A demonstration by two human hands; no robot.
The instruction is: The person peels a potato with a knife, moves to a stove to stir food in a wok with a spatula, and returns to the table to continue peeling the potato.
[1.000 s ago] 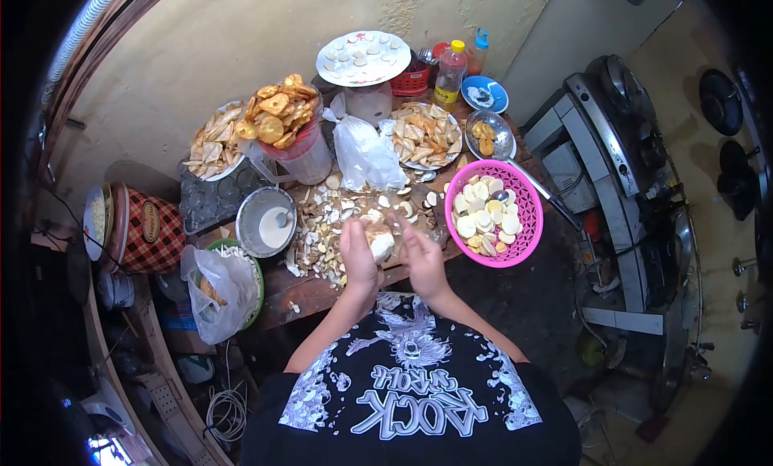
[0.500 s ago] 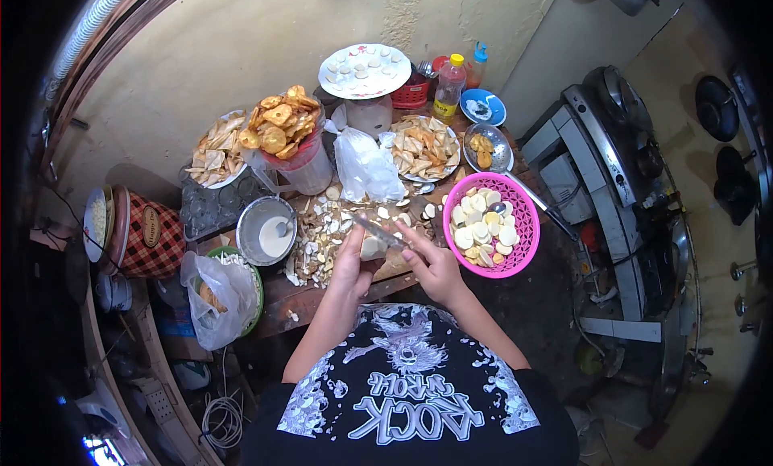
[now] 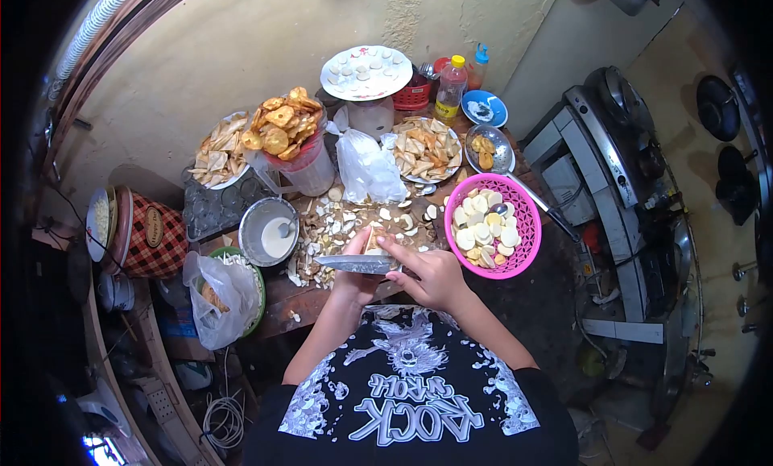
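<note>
The person wore a black short-sleeved T-shirt (image 3: pixel 411 401) with a large white print across the chest. Seen from above, the print showed blocky lettering that read upside down, with a skull-like figure and spiky, flame-shaped white ornament above it. White patterned patches ran down each side of the chest toward the short sleeves. Both forearms were bare below the sleeves, and no watch, ring or bracelet could be made out on the left hand (image 3: pixel 354 260) or the right hand (image 3: pixel 435 274).

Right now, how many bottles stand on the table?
2: a yellow-capped bottle and a blue-capped bottle, side by side at the table's far edge by the wall. Others may be hidden.
</note>
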